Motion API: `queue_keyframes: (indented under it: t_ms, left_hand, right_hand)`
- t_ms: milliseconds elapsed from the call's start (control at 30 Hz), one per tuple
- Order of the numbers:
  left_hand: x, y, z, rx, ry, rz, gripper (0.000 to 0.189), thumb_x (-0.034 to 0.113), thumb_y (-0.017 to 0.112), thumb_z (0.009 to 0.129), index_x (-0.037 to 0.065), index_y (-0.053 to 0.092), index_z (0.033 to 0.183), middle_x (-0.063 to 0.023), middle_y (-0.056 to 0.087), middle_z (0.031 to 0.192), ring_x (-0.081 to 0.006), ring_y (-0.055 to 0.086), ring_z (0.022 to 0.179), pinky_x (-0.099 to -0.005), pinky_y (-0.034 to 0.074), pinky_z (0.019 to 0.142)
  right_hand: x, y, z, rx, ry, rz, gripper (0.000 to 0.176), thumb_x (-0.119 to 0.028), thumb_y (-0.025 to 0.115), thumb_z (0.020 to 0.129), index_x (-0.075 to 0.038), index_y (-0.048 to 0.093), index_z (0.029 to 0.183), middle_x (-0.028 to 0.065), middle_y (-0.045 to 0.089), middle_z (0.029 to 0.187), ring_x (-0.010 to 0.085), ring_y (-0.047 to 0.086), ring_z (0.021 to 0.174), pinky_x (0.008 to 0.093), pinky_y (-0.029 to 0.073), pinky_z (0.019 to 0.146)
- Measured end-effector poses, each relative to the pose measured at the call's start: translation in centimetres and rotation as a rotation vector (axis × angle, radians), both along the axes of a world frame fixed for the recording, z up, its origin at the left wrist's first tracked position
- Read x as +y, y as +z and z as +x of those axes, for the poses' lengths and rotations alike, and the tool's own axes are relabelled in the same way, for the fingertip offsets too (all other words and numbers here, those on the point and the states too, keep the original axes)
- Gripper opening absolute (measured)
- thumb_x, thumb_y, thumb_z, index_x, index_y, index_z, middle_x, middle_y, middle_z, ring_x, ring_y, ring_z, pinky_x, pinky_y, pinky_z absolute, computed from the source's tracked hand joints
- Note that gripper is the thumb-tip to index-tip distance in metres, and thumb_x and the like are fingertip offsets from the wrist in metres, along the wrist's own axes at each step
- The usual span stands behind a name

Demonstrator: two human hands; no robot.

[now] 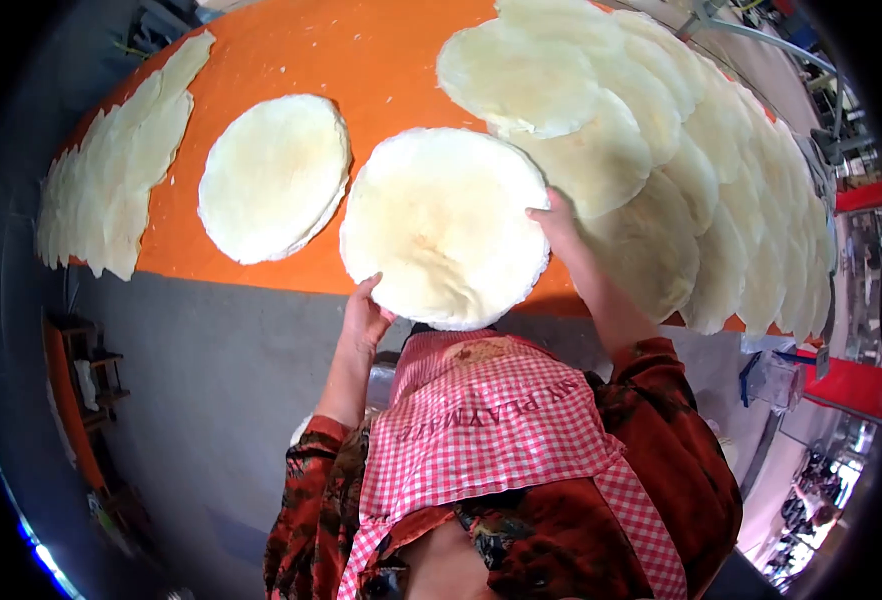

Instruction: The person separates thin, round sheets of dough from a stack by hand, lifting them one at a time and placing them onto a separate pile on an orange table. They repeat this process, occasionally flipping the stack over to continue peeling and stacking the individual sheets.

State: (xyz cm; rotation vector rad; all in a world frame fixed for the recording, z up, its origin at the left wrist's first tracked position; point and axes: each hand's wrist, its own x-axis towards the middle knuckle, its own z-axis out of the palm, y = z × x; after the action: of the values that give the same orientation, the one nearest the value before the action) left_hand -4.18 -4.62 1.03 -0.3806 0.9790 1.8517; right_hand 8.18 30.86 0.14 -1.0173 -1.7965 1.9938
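Note:
Between my hands is a round stack of thin flatbread sheets (441, 215), pale with a faintly browned middle and creased at its near edge. My left hand (365, 312) grips the lower left rim, thumb on top and fingers underneath. On the right rim my right hand (558, 222) is closed the same way, its thumb lying over the edge. The stack reaches over the table's near edge, close to my apron. A second round flatbread stack (274, 178) lies to the left on the orange table (381, 60).
Many overlapping flatbread sheets (601, 150) cover the table's right side. Another overlapping row of sheets (126, 160) runs along the left end. Below the near edge is grey floor (211, 400). A red and clear plastic container (776, 380) stands at the right.

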Motion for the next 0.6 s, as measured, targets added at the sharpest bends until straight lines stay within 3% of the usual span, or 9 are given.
queue_keyframes:
  t_ms: [100,200,233,333,467,500,600]
  left_hand:
    - [-1.1,-2.6,-0.8,0.166,-0.196,-0.248,0.053,0.025,0.058,0.088,0.003,0.043,0.133,-0.013,0.057,0.126,-0.0256,0.06,0.109,-0.0391,0.055,0.084]
    - [-0.8,1.7,-1.0,0.065,0.001,0.037,0.047,0.026,0.056,0.09,0.001,0.047,0.128,-0.0145,0.058,0.124,-0.0272,0.061,0.108,-0.0395,0.055,0.085]
    - [-0.6,2.9,-1.8,-0.023,0.086,0.171,0.051,0.032,0.054,0.091,0.003,0.044,0.132,-0.0144,0.057,0.126,-0.0291,0.06,0.11,-0.0438,0.053,0.089]
    - [0.0,2.4,-4.6,-0.105,0.099,0.191,0.055,0.037,0.053,0.092,0.005,0.042,0.135,-0.0143,0.057,0.127,-0.0307,0.058,0.113,-0.0478,0.051,0.091]
    - [0.4,0.2,-6.2,-0.073,-0.1,0.018,0.05,0.025,0.061,0.088,0.001,0.046,0.128,-0.0177,0.058,0.123,-0.0313,0.06,0.11,-0.0491,0.052,0.089]
    - [0.8,0.1,-6.2,-0.067,-0.09,-0.06,0.044,0.015,0.063,0.084,-0.002,0.05,0.122,-0.0187,0.06,0.117,-0.0315,0.063,0.102,-0.0484,0.054,0.084]
    - [1.3,0.2,-6.3,0.087,-0.1,-0.21,0.038,0.011,0.061,0.083,-0.002,0.053,0.117,-0.0187,0.061,0.113,-0.0315,0.065,0.096,-0.0475,0.056,0.079]
  right_hand:
    - [1.2,-2.7,0.3,-0.021,0.015,-0.023,0.038,-0.001,0.062,0.079,0.004,0.054,0.115,0.0108,0.064,0.102,0.0202,0.062,0.089,0.0329,0.05,0.081]
    - [0.8,-1.0,-0.1,-0.069,0.035,0.0,0.039,-0.007,0.064,0.079,0.004,0.055,0.115,0.0116,0.064,0.103,0.02,0.061,0.091,0.0334,0.05,0.082]
    - [0.5,-0.4,-0.1,-0.087,0.032,0.012,0.04,-0.009,0.065,0.079,0.004,0.055,0.116,0.0118,0.064,0.104,0.0199,0.061,0.092,0.0337,0.05,0.082]
    - [-0.3,1.5,-0.1,-0.114,0.073,0.062,0.045,-0.013,0.067,0.078,0.004,0.054,0.118,0.0124,0.063,0.107,0.0203,0.061,0.095,0.0351,0.049,0.085]
    - [0.7,0.0,0.0,-0.078,0.055,-0.054,0.05,-0.012,0.068,0.076,0.004,0.052,0.12,0.0129,0.063,0.108,0.0219,0.06,0.096,0.0358,0.048,0.087]
    - [0.5,0.9,0.1,-0.048,0.026,-0.114,0.05,-0.011,0.068,0.076,0.004,0.052,0.121,0.0134,0.063,0.109,0.023,0.061,0.096,0.0357,0.048,0.087]
    - [-0.7,1.6,1.1,-0.045,-0.058,-0.145,0.052,-0.009,0.068,0.075,0.004,0.051,0.122,0.0131,0.062,0.111,0.024,0.06,0.097,0.0359,0.048,0.087]
